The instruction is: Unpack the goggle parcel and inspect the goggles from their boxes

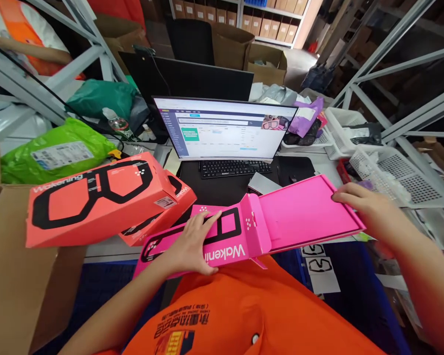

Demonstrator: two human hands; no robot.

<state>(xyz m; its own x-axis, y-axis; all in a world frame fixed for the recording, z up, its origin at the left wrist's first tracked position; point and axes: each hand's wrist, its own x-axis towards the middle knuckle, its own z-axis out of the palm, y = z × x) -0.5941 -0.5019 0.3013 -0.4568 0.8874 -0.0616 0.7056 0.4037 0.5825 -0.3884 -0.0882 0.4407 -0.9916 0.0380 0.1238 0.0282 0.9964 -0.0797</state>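
Pink sleeve [229, 241], opened, clasped by spread left hand [194, 242]; inner box [305, 212], seemingly only part-out, edge pinched by right hand [362, 204].

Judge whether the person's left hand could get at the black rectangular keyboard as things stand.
Probably yes: the keyboard lies uncovered beyond the pink oblong cardboard box, with flat black mat between. But the left hand grips that box, so it may need to let go first.
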